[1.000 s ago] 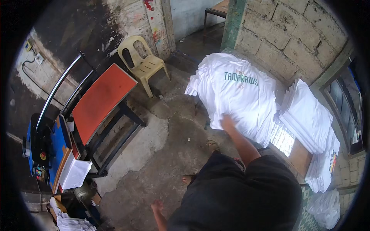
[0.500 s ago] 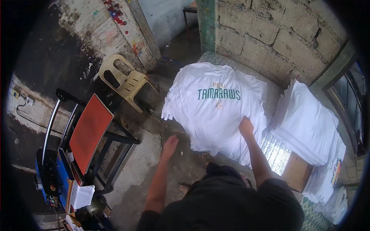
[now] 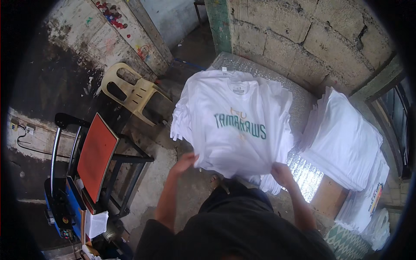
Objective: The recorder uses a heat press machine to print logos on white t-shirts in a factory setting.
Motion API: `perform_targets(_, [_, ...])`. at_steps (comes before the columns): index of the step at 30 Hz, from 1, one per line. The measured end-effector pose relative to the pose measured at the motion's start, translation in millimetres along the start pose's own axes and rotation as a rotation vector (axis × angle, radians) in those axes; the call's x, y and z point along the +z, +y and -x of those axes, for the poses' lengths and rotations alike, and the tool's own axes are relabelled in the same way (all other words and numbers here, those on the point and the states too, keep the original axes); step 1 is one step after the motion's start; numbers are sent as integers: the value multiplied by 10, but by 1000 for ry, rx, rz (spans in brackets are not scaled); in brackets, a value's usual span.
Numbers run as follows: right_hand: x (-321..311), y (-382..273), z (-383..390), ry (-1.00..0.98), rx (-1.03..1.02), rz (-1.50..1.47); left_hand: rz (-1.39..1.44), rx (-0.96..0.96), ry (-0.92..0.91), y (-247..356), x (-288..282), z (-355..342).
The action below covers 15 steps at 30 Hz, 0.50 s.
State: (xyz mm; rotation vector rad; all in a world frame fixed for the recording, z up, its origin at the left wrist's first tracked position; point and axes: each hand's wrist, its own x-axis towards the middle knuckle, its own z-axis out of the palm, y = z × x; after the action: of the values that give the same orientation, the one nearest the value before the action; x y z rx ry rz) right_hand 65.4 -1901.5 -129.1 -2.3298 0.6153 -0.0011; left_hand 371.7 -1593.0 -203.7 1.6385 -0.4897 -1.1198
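Observation:
A white T-shirt [image 3: 216, 149] with green and yellow-gold lettering across its chest is stretched between my hands, its front blurred by motion. My left hand [image 3: 187, 162] is closed on its lower left edge, and my right hand [image 3: 281, 173] pinches the lower right edge. The collar end lies over a pile of white T-shirts [image 3: 180, 123], whose sleeves and collars stick out around it. Below that pile is a bench covered in silver foil [image 3: 304, 171].
To the right stands a tall stack of folded white shirts [image 3: 342, 141], with a clear plastic bag [image 3: 378, 229] near it. A beige plastic chair [image 3: 134, 93] is at the left, beyond a heat press [image 3: 58, 173] with an orange-red platen [image 3: 96, 158]. A block wall [image 3: 299, 43] rises behind.
Both hands have taken hold of the top shirt's lower corners. The shirt has been lifted and pulled toward me, so the printed chest sits lower and a collar beneath shows.

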Motion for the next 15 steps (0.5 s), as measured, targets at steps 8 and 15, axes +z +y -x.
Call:
perform_targets(8, [-294, 460, -476, -658, -85, 347, -210, -738, -258, -707, -316, 1390])
perform_targets(15, [-269, 116, -2315, 270, -150, 471, -865, 296, 664, 229, -331, -433])
